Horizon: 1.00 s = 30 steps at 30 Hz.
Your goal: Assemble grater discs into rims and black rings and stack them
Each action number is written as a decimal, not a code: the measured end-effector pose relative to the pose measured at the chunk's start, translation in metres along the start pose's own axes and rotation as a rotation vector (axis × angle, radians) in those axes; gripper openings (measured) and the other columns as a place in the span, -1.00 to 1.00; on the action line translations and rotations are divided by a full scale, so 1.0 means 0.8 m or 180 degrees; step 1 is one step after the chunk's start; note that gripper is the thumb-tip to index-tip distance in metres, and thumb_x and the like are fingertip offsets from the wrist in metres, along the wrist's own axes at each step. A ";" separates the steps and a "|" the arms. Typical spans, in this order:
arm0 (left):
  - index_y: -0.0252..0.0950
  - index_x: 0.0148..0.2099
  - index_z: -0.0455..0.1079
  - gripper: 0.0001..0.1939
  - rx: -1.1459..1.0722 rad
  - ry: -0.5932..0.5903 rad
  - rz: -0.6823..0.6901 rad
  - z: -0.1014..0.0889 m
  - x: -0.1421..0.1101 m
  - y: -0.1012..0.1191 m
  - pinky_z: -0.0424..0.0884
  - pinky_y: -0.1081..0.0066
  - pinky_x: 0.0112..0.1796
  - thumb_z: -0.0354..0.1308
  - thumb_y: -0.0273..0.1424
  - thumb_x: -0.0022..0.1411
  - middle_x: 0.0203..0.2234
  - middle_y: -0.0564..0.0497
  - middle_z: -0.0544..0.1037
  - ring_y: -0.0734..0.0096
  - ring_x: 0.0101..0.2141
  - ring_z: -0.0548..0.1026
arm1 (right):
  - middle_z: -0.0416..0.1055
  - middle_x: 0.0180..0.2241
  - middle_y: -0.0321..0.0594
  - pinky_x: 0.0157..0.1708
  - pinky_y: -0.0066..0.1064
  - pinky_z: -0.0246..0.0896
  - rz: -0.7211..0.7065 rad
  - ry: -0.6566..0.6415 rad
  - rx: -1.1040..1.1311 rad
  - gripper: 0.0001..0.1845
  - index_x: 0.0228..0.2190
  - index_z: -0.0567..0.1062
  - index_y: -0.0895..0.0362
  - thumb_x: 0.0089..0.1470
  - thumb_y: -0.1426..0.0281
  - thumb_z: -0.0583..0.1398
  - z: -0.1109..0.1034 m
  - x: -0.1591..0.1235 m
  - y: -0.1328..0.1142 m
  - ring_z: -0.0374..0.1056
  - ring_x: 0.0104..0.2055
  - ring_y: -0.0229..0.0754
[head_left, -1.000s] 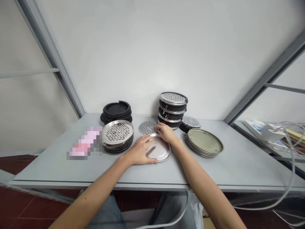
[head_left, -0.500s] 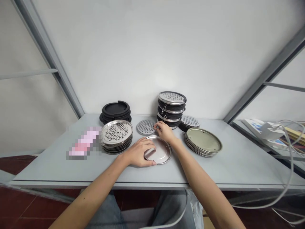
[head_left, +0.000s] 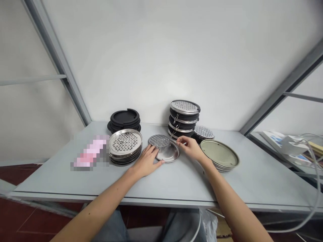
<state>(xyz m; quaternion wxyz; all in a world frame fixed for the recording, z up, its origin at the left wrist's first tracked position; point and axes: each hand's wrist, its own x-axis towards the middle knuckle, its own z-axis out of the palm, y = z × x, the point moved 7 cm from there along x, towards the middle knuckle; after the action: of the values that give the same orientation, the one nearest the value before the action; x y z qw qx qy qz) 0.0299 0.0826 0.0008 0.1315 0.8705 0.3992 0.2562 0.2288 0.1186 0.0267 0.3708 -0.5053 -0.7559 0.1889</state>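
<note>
In front of me a shallow round metal dish (head_left: 168, 154) lies on the table. A grey perforated disc (head_left: 158, 141) overlaps its far left part. My left hand (head_left: 146, 162) rests at the dish's left side, fingers stretched towards the disc and thumb at the near rim. By the dish's right rim is my right hand (head_left: 191, 148), its thumb and fingertips pinched together. Whatever may be between those fingertips is too small to make out. Beyond it rises a stack of perforated metal discs with black rings and wire clips (head_left: 184, 117).
To the left stand a stack of metal grater discs (head_left: 125, 144) and black rings (head_left: 124, 117). Olive-green round dishes (head_left: 219, 154) are stacked at right, with more perforated discs (head_left: 204, 132) behind. A pixelated pink item (head_left: 91, 153) lies far left. A white cable (head_left: 314, 201) hangs at right.
The dish has moved away from me, and its far part is now under the perforated disc. My left hand has gone forward with it; my right hand has shifted right, off the disc.
</note>
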 end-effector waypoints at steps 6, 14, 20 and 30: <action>-0.27 0.05 0.33 -0.58 0.0024 0.0003 -0.0100 0.002 -0.001 -0.002 0.17 0.00 0.15 0.12 -0.15 0.23 0.04 -0.15 0.37 -0.04 0.18 0.18 | 0.38 -0.01 -0.05 0.08 -0.12 0.18 -0.0711 0.0154 -0.0566 -0.62 -0.05 0.43 0.13 0.05 0.38 0.18 0.031 -0.011 -0.022 0.28 0.06 -0.01; -0.28 0.01 0.36 -0.60 -0.0002 -0.0031 -0.0174 0.002 0.000 -0.005 0.18 0.00 0.15 0.15 -0.15 0.21 0.03 -0.17 0.37 -0.05 0.18 0.19 | 0.44 -0.07 -0.02 0.02 -0.12 0.21 -0.0734 -0.0249 -0.1457 -0.61 -0.05 0.45 0.17 0.04 0.45 0.19 0.071 0.015 -0.031 0.30 -0.01 0.02; -0.31 0.09 0.29 -0.49 -0.0147 0.0035 -0.0221 -0.002 0.000 -0.007 0.22 0.05 0.14 0.18 -0.14 0.18 0.11 -0.23 0.30 -0.02 0.15 0.27 | 0.46 -0.17 -0.12 -0.09 -0.22 0.28 -0.0618 -0.0039 -0.1025 -0.74 -0.19 0.51 0.12 0.02 0.46 0.21 0.053 0.021 -0.024 0.34 -0.11 -0.06; -0.38 0.36 -0.18 -0.08 -0.0535 -0.0010 -0.0398 0.006 -0.003 -0.018 0.07 0.01 0.22 0.21 -0.16 0.14 0.29 -0.32 0.04 -0.07 0.27 0.04 | 0.47 -0.27 -0.16 -0.14 -0.20 0.30 -0.1162 0.1032 -0.0570 -0.87 -0.27 0.54 0.07 0.09 0.40 0.22 -0.029 -0.021 -0.037 0.35 -0.18 -0.09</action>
<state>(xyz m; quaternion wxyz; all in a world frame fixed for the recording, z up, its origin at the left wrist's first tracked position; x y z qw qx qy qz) 0.0223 0.0903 -0.0100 0.2204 0.8301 0.4297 0.2787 0.2310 0.0886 0.0551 0.4689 -0.4150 -0.7790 -0.0323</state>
